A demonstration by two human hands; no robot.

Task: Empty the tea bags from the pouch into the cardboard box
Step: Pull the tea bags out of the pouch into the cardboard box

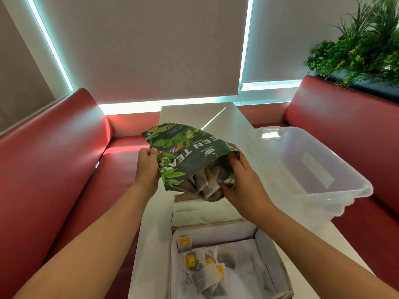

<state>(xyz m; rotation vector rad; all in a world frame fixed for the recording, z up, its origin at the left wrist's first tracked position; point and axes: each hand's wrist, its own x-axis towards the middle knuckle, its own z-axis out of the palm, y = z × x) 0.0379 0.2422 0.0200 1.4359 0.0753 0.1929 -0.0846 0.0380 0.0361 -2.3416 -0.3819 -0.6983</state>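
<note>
The green tea pouch [183, 156] was held up between both hands, tipped so that its open mouth faced down and toward the person, above the far end of the cardboard box [218, 234]. The left hand [148, 167] gripped the pouch's left edge, thumb on the printed face and the other fingers curled behind it, pinching the foil. The right hand [241, 178] held the mouth's right side, its fingers [234, 160] bent over the rim and pressed against the crumpled lip; whether the thumb was inside the opening or under it could not be told from this angle.

Just left of the right fingers, inside the gaping mouth, a clump of tea bags [207, 182] with one yellow tag showed, still within the pouch. Below both wrists, the box stood open on the white table [151, 244], its far flap folded back. On its pale floor lay a loose heap of tea bags [207, 268], grey sachets with yellow tags, gathered toward the box's left half, well below the fingers and nearer the person.

To the right of the right hand, close beside it, a clear plastic storage tub [313, 169] rested on the table's right edge, partly overhanging the red bench seat [64, 169]. Benches of the same red flanked the table on both sides. Beyond the fingertips, drawn roller blinds [151, 50] covered the windows, and a planter of green foliage [358, 50] sat behind the right bench's backrest.
</note>
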